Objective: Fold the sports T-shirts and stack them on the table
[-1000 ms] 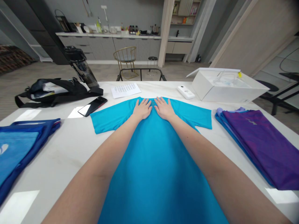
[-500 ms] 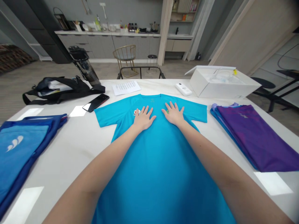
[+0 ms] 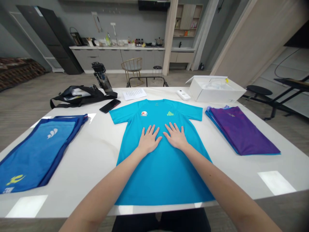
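Observation:
A turquoise short-sleeved T-shirt [image 3: 164, 174] lies spread flat, its collar at the far side and its hem near the table's front edge. Two small chest logos show on it, one red and white, one green. My left hand [image 3: 149, 140] rests palm down on the middle of the shirt, fingers spread. Beside it, a little apart, my right hand [image 3: 176, 137] lies flat on the fabric with its fingers spread too. Neither hand grips anything.
Folded blue garments [image 3: 45, 151] lie left on the white table [image 3: 96, 180], a folded purple garment stack [image 3: 243, 132] right. Farther back are a phone [image 3: 110, 105], black bag [image 3: 82, 96], bottle [image 3: 103, 79], printed paper [image 3: 134, 93], small white device [image 3: 183, 95] and open white box [image 3: 214, 91].
Both hands have slid down the shirt from the chest toward me, uncovering the logos. The view has pulled back and tilted up, so the shirt's hem now shows.

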